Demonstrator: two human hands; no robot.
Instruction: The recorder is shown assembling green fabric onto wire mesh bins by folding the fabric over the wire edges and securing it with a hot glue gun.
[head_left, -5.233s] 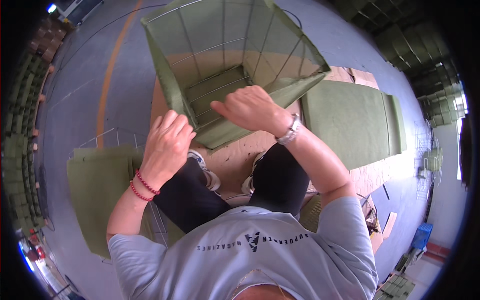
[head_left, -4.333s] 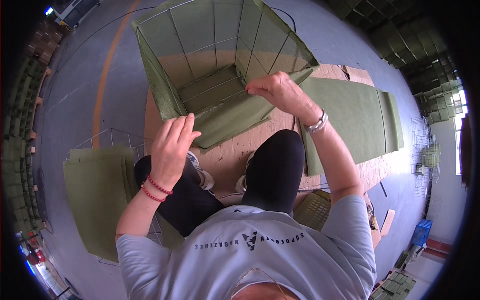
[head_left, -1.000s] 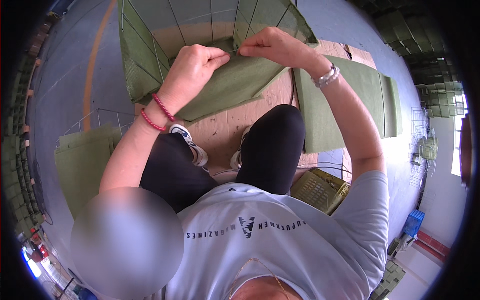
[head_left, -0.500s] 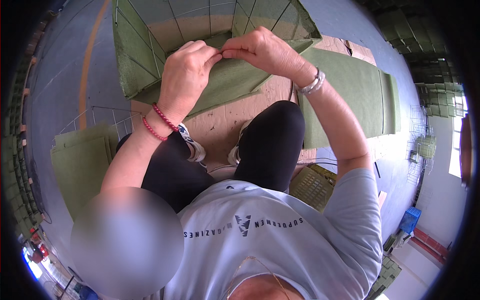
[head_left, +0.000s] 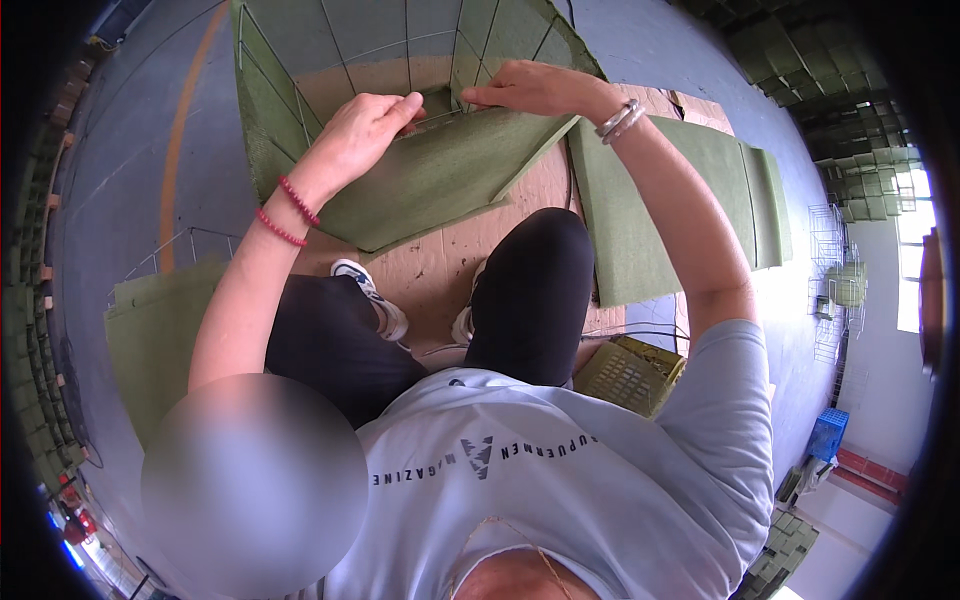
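Note:
In front of me stands a wire-framed box lined with green woven fabric (head_left: 430,175), its near side sloping toward my knees. At the top edge of that near side, my left hand (head_left: 365,130) is closed with the thumb lying on top and the fingers curled at the fabric. My right hand (head_left: 535,88) hovers at the same rim a little to the right, thumb and fingertips pinched together. Whatever lies between those fingertips is too small to make out. Thin wires (head_left: 407,45) cross the box's far inner side.
Flat green fabric sheets (head_left: 660,210) lie on cardboard (head_left: 440,250) to the right. More green sheets (head_left: 160,330) lie by my left knee, beside bare wire frames (head_left: 205,240). A yellow plastic basket (head_left: 630,375) stands by my right hip. Green stacks (head_left: 860,190) line the far right.
My hands, together at the rim before, have moved apart, the left to the left and the right slightly upward. The box has shifted a little and its near panel shows more.

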